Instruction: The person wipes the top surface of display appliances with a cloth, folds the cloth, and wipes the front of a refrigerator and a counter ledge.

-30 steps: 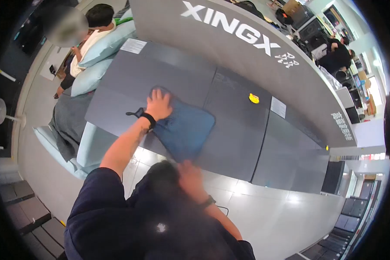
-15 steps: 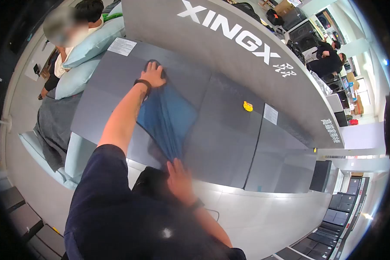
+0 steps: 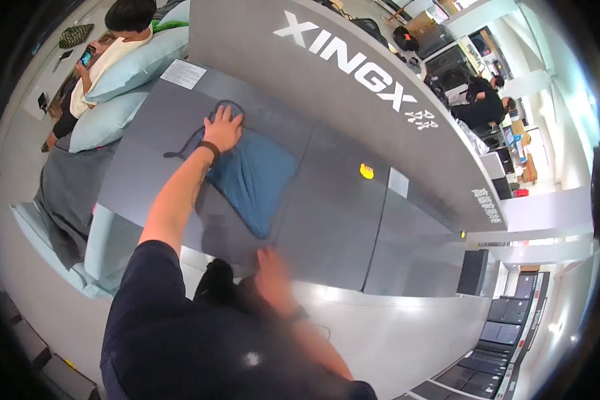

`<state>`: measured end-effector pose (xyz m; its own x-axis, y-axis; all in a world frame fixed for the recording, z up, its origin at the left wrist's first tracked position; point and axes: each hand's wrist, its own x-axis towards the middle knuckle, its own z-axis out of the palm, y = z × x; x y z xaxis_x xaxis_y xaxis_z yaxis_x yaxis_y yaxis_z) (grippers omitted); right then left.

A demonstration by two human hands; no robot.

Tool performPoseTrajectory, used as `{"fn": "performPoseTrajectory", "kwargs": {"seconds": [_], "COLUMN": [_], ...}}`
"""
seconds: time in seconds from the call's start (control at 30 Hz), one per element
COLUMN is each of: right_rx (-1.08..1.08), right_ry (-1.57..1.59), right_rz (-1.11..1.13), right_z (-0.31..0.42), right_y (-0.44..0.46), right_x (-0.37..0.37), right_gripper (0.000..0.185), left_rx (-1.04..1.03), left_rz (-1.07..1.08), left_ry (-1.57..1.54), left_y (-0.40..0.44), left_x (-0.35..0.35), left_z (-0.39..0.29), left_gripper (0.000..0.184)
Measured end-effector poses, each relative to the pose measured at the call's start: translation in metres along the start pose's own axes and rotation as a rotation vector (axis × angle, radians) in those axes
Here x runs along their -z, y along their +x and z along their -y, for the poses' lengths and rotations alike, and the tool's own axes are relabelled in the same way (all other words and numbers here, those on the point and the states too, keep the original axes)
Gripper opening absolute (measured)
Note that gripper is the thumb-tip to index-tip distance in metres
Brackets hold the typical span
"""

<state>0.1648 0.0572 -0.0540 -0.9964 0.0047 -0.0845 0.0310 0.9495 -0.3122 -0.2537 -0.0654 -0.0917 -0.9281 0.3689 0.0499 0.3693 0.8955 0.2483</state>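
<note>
A blue cloth drawstring bag [image 3: 257,177] lies creased on the dark grey flat surface [image 3: 333,220], with dark cord loops [image 3: 190,143] at its far end. My left hand [image 3: 223,130] rests flat over that end, fingers spread, pressing on the bag and cord. Just below the bag's near corner is my right hand [image 3: 273,277], at the front edge of the surface. It is blurred, its fingers stretched out and apart from the bag.
Behind the surface rises a grey panel [image 3: 447,153] with white lettering. A small yellow tag [image 3: 367,171] and paper sheets [image 3: 183,74] lie on the surface. Pale blue pillows [image 3: 140,63] and a seated person [image 3: 123,50] with a phone are at the left.
My right hand has let go of the bag's near end, and the stretched cloth has slackened into a broader shape. The cord loops now show beside my left hand, which stays on the far end.
</note>
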Motion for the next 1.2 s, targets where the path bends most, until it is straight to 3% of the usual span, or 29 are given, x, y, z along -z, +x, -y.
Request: {"fn": "performPoseTrajectory", "kwargs": {"seconds": [0.07,0.23,0.4,0.63,0.97,1.2], "right_rx": [-0.050,0.093,0.171,0.184,0.172,0.079], "right_ry": [0.050,-0.105,-0.157,-0.194,-0.093,-0.114], "right_rz": [-0.026,-0.061,-0.024,0.053,0.071,0.126], "right_z": [-0.002,-0.003,-0.004,-0.022,-0.019,0.008], "right_y": [0.003,0.030,0.015,-0.031,-0.022,0.009], "right_x": [0.001,0.008,0.025,0.018,0.016,0.028], "right_gripper": [0.068,0.064,0.061,0.058,0.057,0.056], "left_rx": [-0.044,-0.139,-0.031,-0.025,-0.010,-0.020], "left_rz": [0.003,-0.152,-0.054,0.104,0.225,0.175], "left_ry": [0.036,-0.078,-0.064,0.044,0.165,0.093], "left_y": [-0.024,-0.058,-0.075,-0.044,0.044,0.075], "left_x": [0.001,0.008,0.016,0.029,0.014,-0.003], "left_z": [-0.001,0.002,-0.008,-0.026,-0.036,-0.024], "left_gripper": [0.050,0.053,0.060,0.069,0.074,0.076]}}
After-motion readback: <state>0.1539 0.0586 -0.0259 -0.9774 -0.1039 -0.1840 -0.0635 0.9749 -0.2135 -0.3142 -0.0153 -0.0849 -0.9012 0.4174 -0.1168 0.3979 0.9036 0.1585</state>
